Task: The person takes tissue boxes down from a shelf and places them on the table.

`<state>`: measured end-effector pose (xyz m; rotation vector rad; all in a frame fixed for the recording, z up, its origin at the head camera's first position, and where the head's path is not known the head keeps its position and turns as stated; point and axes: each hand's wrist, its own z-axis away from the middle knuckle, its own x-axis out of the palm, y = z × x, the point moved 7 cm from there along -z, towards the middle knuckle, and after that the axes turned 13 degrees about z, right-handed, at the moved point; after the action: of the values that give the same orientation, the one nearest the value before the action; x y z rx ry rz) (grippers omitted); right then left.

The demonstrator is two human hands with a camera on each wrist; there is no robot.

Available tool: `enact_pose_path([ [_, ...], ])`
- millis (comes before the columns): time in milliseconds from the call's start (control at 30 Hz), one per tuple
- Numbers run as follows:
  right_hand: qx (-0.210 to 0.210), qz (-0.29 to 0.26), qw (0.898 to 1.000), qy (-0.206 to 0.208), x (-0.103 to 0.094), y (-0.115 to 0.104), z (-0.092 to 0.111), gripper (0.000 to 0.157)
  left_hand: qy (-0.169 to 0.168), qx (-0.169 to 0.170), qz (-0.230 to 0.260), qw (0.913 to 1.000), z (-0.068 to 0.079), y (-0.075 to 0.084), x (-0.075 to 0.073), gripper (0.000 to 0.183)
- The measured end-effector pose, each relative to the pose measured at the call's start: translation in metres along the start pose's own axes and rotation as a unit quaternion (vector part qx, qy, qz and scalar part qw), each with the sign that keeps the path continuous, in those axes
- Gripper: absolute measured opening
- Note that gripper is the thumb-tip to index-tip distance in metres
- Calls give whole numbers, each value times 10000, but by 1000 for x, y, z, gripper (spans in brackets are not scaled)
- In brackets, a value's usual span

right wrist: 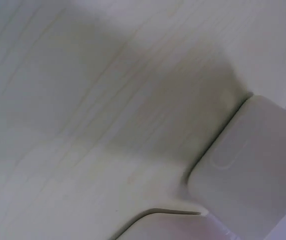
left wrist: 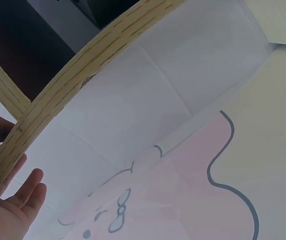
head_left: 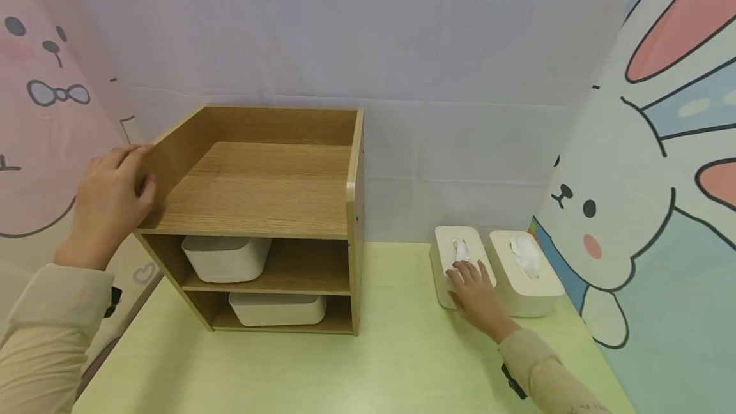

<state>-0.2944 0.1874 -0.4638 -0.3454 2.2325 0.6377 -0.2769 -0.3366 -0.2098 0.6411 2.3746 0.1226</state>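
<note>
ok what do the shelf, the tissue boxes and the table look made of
Shelf: wood or wood-effect board, low sheen; grain lines run along its panels.
Tissue boxes: probably matte plastic; smooth off-white walls, rounded corners.
Table: perhaps wood-look laminate; faint grain streaks, soft sheen.

Booth-style work area, wider room type undetermined, creased white sheet (head_left: 402,50) as rear wall, cartoon rabbit panel (head_left: 609,209) at right, pink cartoon panel (head_left: 34,145) at left, pale wood-grain table (head_left: 391,363).

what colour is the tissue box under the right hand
Plain off-white; the tissue box shows best in the head view.
</note>
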Motion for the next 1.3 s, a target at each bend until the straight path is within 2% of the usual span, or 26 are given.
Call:
enact_pose_path([
  [167, -335, -86, 9989, 303, -12, -20, -17, 30, 23, 27, 9, 10000, 0, 0, 0, 37],
  [333, -782, -58, 9952, 582, -25, -45, -32, 51, 36, 13, 9, 10000, 0, 0, 0, 37],
  [733, -1748, 80, 9833, 508, -50, -101, -46, 46, 39, 49, 37, 10000, 0, 2, -2, 37],
  [900, -2166, -50, 9743, 613, -59, -123, -46, 43, 41, 1, 22, 10000, 0, 2, -2, 37],
  [1067, -2648, 55, 9628, 528, -69, -143, -44, 32, 65, 10, -2, 10000, 0, 3, -3, 37],
  [1133, -2819, 126, 9579, 525, -74, -151, -43, 32, 65, 13, -5, 10000, 0, 3, -3, 37],
  [1200, -2951, 161, 9532, 634, -78, -157, -43, 34, 51, 11, -14, 10000, 0, 4, -3, 37],
  [1300, -3073, 162, 9472, 904, -85, -166, -44, 29, 35, 16, -14, 10000, 1, 4, -3, 37],
])
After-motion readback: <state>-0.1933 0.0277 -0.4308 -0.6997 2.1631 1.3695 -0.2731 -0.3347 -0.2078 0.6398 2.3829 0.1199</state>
